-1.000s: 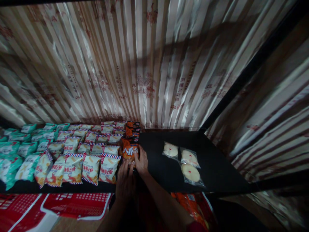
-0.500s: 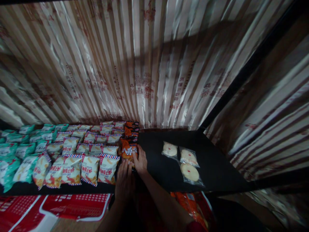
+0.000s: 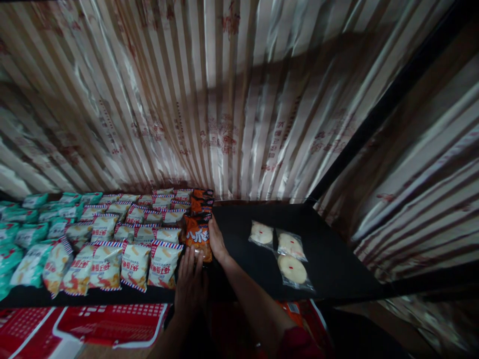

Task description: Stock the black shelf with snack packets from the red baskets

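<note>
An orange-and-black snack bag (image 3: 198,233) leans at the front of its row on a black shelf (image 3: 239,271). My left hand (image 3: 191,269) lies with outstretched fingers against the lower front of this bag. Along the bag's right side rests my right hand (image 3: 217,241), its fingers straight and pointing away from me. Its thumb is hard to make out in the dim light. Behind this bag stand more orange bags (image 3: 202,199). To the left, white snack bags (image 3: 164,264) with striped edges stand in several rows.
Teal snack bags (image 3: 34,267) fill the left end. Three clear packets with round, pale pieces (image 3: 292,269) lie on the shelf's right. Below are a red basket (image 3: 112,321) with white handles and an orange package (image 3: 294,310). A striped, shiny curtain (image 3: 232,114) hangs behind.
My right hand has shifted from the front of the orange bag to its right side. More of the bag's front now shows. My left hand stays at its lower front.
</note>
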### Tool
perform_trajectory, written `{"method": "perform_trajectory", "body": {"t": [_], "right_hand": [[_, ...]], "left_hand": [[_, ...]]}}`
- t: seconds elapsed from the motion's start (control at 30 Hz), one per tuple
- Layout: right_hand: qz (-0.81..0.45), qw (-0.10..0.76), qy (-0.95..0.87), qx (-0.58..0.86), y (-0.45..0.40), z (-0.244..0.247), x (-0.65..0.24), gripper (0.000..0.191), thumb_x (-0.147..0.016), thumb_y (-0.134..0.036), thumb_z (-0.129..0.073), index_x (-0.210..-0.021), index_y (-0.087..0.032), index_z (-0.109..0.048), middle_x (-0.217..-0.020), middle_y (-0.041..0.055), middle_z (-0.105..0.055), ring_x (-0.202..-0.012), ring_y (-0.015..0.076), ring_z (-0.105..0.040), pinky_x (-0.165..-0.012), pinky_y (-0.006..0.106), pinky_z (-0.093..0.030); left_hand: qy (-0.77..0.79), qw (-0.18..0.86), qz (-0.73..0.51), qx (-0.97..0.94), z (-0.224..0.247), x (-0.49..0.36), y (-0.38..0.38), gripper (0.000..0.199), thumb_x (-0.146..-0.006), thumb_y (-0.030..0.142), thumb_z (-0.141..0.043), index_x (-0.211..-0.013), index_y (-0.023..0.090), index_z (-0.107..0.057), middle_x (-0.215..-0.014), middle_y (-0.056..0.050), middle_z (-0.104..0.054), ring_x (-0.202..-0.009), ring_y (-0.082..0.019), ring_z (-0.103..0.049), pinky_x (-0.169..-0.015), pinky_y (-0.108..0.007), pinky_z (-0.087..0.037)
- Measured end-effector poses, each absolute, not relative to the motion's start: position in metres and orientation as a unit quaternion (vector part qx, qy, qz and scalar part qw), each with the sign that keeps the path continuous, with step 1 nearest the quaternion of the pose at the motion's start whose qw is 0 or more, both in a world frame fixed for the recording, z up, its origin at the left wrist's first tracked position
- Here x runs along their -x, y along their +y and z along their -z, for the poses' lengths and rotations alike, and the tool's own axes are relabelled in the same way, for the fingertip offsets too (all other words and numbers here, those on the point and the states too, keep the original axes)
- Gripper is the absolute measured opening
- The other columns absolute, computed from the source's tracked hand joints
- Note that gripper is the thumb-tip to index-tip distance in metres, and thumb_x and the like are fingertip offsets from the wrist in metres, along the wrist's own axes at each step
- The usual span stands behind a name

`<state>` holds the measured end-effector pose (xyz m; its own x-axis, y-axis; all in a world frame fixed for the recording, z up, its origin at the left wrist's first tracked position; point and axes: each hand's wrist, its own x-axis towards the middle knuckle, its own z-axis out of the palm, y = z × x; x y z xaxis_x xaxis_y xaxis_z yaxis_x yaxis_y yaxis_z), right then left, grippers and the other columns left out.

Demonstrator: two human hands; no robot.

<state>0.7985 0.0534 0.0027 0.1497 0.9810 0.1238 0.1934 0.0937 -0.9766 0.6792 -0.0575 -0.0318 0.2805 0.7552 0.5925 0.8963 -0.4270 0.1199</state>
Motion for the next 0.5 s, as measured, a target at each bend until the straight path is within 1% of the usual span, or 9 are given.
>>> {"method": "perform_trajectory", "body": {"t": [0.13, 0.2, 0.33, 0.43, 0.5], "right_hand": [[-0.390, 0.517, -0.528, 0.550, 0.053, -0.002, -0.798, 0.072, -0.088, -0.062, -0.020, -0.136, -0.012, -0.040, -0.143, 0.0106, -0.037, -0.134, 0.0191, -0.029, -0.112, 0.037, -0.019], [-0.389, 0.520, -0.518, 0.557, 0.049, 0.000, -0.799, 0.072, -0.087, -0.063, -0.020, -0.137, -0.013, -0.038, -0.144, 0.0098, -0.035, -0.135, 0.0186, -0.028, -0.112, 0.037, -0.017], [-0.388, 0.514, -0.489, 0.587, 0.034, 0.007, -0.799, 0.072, -0.086, -0.064, -0.022, -0.137, -0.016, -0.038, -0.144, 0.0073, -0.036, -0.134, 0.0179, -0.029, -0.112, 0.034, -0.018], [-0.368, 0.497, -0.491, 0.614, 0.018, 0.013, -0.799, 0.075, -0.086, -0.063, -0.020, -0.135, -0.010, -0.041, -0.142, 0.0110, -0.039, -0.133, 0.0199, -0.031, -0.112, 0.035, -0.020], [-0.343, 0.488, -0.498, 0.629, 0.007, 0.016, -0.798, 0.071, -0.088, -0.059, -0.020, -0.133, -0.009, -0.044, -0.140, 0.0126, -0.041, -0.131, 0.0214, -0.034, -0.111, 0.038, -0.023]], "left_hand": [[-0.528, 0.120, 0.293, 0.788, 0.031, -0.680, -0.058, 0.062, -0.083, 0.015, -0.046, -0.141, 0.015, -0.025, -0.151, -0.015, -0.015, -0.136, -0.031, -0.019, -0.104, -0.048, -0.034], [-0.527, 0.120, 0.297, 0.787, 0.029, -0.681, -0.059, 0.062, -0.083, 0.016, -0.046, -0.141, 0.015, -0.024, -0.151, -0.014, -0.016, -0.137, -0.030, -0.019, -0.105, -0.048, -0.033], [-0.525, 0.114, 0.298, 0.789, 0.028, -0.679, -0.060, 0.063, -0.083, 0.017, -0.046, -0.141, 0.013, -0.023, -0.150, -0.015, -0.016, -0.137, -0.030, -0.018, -0.105, -0.048, -0.032], [-0.516, 0.120, 0.304, 0.791, 0.030, -0.677, -0.060, 0.060, -0.083, 0.017, -0.046, -0.139, 0.011, -0.026, -0.149, -0.017, -0.019, -0.137, -0.031, -0.017, -0.105, -0.048, -0.031], [-0.513, 0.130, 0.306, 0.791, 0.032, -0.677, -0.060, 0.057, -0.083, 0.016, -0.045, -0.137, 0.009, -0.029, -0.147, -0.018, -0.026, -0.137, -0.030, -0.018, -0.105, -0.048, -0.031]]}}
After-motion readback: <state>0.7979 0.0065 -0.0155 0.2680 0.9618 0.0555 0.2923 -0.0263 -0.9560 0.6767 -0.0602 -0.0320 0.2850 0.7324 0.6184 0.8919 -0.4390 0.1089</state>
